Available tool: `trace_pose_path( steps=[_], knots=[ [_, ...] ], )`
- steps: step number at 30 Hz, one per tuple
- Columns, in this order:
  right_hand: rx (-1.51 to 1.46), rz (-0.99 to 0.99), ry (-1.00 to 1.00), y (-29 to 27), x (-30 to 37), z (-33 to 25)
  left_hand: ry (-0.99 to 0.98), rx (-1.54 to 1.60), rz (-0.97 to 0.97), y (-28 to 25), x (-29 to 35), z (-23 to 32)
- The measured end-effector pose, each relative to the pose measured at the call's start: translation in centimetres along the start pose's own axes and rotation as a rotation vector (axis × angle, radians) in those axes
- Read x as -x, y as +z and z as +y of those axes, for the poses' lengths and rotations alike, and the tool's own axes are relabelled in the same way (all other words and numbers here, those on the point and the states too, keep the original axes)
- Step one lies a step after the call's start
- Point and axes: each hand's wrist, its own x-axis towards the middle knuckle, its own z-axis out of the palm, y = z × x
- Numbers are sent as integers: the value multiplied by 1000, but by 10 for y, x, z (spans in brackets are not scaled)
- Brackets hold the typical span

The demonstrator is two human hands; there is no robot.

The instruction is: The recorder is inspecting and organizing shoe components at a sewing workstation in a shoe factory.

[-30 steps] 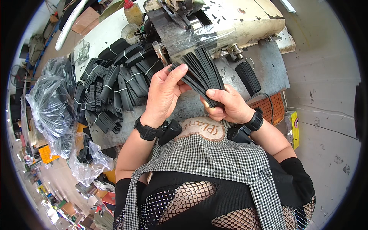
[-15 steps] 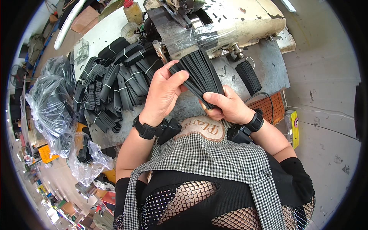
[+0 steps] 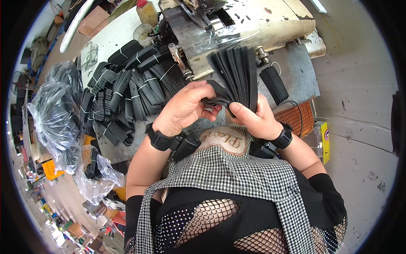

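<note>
A fanned stack of black strips [image 3: 237, 70] stands up between my two hands, close in front of the machine. My right hand [image 3: 256, 119] grips its lower end, thumb on the near face. With fingers curled, my left hand [image 3: 188, 103] pinches a few strips at the stack's left side and bends them away from the others. On the table to the left lies a heap of tied black strip bundles [image 3: 120, 91], several bound with white bands. One more bundle [image 3: 274, 84] with a white loop rests right of my hands.
An old cream-coloured machine [image 3: 249, 31] takes up the table's far side, with scraps of black scattered on it. A yellowish bottle with a red cap [image 3: 146, 12] stands behind the heap. Clear plastic bags [image 3: 59, 114] hang at the left. A brown woven panel [image 3: 294, 118] sits below the table's right edge.
The strip stack has swung more upright and shifted right, its top spreading wider. My left hand has moved right and down its side, now bending several strips outward.
</note>
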Motion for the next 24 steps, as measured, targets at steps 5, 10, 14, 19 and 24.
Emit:
trace_pose_path(
  steps=[5,10,14,19,24],
  knots=[
    [147,-15,-20,-4,0,-6,7,-146,7,7,5,5],
    [-25,-17,85,1,-3,-6,397,-259,227,12,5,5],
    [-32,-11,154,-2,-2,-9,343,-220,203,10,4,4],
    [14,-13,123,1,0,-7,308,-222,144,9,7,3],
    [53,-27,89,3,4,-8,362,-361,155,13,13,2]
  ],
)
